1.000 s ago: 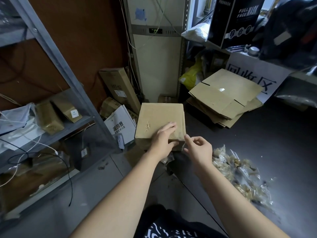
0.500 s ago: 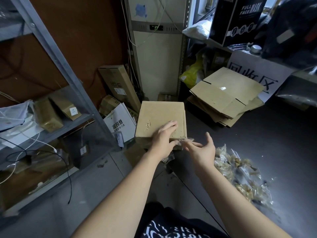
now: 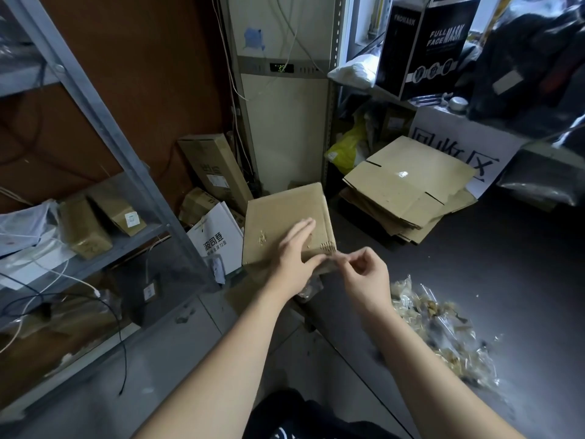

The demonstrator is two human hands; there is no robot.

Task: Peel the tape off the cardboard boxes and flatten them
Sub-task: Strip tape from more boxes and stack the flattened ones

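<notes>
The cardboard box sits in front of me above the floor, just ahead of both my hands, with its closed top face toward me. Half a second ago that face lay square to my view; now it is turned, so the near right corner points at my right hand. My left hand has slid further up the top and lies flat on it, fingers straight and pressing. My right hand, spread loose a moment ago, has curled up: thumb and forefinger pinch a thin strip of tape at that near right corner. The strip is blurred, so I cannot tell how much of it has come off.

What the box holds is hidden. To my left, the metal shelf carries two small taped parcels, a white plastic bag and loose cables. A white paper bag stands on the floor beside the box, and I cannot see inside it. To my right, a heap of crumpled clear tape lies on the dark floor, and further back a stack of flattened cartons lies under a white sign.
</notes>
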